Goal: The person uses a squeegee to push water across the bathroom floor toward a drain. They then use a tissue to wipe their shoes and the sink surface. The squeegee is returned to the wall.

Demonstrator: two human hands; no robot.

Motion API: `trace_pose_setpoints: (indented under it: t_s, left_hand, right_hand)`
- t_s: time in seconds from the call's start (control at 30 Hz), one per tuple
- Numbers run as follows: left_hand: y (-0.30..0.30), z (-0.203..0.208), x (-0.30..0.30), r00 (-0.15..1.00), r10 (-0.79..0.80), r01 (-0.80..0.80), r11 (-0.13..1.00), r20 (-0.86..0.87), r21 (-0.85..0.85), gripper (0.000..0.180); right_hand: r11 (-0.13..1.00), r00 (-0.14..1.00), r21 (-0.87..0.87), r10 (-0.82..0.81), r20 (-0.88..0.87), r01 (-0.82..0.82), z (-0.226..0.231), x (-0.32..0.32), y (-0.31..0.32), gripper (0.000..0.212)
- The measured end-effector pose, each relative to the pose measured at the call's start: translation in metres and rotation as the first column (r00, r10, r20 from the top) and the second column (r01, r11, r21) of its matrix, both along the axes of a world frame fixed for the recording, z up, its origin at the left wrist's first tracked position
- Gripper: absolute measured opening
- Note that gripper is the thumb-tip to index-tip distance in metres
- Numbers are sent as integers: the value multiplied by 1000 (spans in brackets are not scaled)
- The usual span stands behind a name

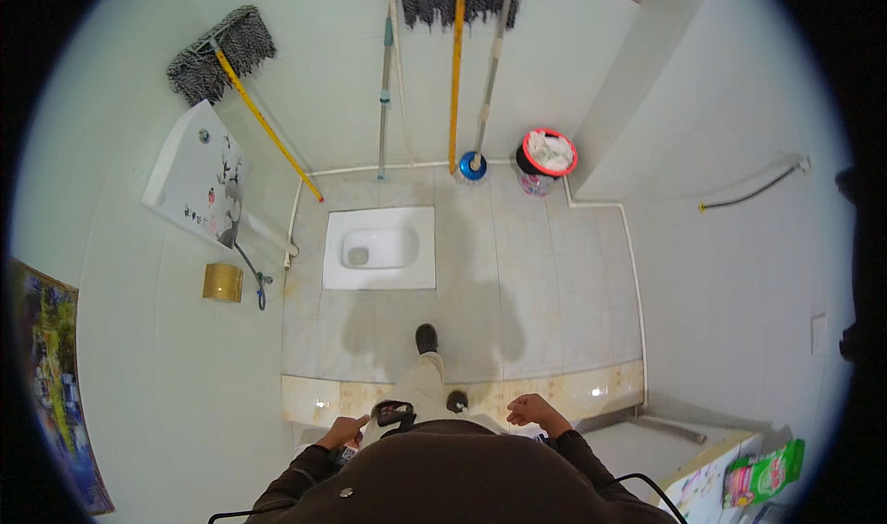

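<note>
My left hand (344,431) hangs at my left side with its fingers curled. Just below it a small dark-and-white patterned item (348,452) shows, and I cannot tell whether the fingers hold it. A black pouch-like thing (395,415) lies against my light trousers beside that hand. On the other side, my right hand (536,411) is closed in a loose fist, with nothing seen in it. One black shoe (426,338) is forward on the tiles, past the yellowish step edge (370,395); the other shoe (457,400) is over the step.
A white squat toilet (425,247) is set in the floor ahead. Mops (222,57), a yellow pole (457,90) and a blue-headed tool (473,165) lean along the walls. A red-rimmed bin (528,154) holds paper. The cistern (189,173) hangs left; a green packet (771,473) lies right.
</note>
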State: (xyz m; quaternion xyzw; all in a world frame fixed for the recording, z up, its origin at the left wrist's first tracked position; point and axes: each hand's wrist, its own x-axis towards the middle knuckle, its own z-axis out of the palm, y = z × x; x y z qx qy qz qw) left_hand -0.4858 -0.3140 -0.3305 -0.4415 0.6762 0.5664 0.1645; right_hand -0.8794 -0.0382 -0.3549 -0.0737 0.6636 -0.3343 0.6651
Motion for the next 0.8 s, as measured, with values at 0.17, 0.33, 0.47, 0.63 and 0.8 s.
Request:
trace_pose_setpoints:
  t_s: [0.17,0.33,0.47,0.63,0.8]
  left_hand:
    - [-82,-15,-52,898,440,-413,849,-7,329,20]
    - [-171,-33,-104,800,598,-536,744,-41,399,25]
    - [-230,-17,-144,701,705,-636,685,-106,355,24]
    - [-282,24,-191,572,796,-769,605,-200,206,27]
    - [-287,44,-222,431,857,-875,473,-283,102,26]
  right_hand:
    - [1000,999,-8,2,-54,-2,-2,-70,-78,31]
    - [995,994,-12,101,-51,-102,14,-133,-189,28]
    - [974,969,-68,206,-134,-216,20,-173,-291,26]
    - [867,836,-132,407,-369,-481,11,-231,-449,24]
    - [573,272,-90,240,-932,-814,25,-300,-670,34]
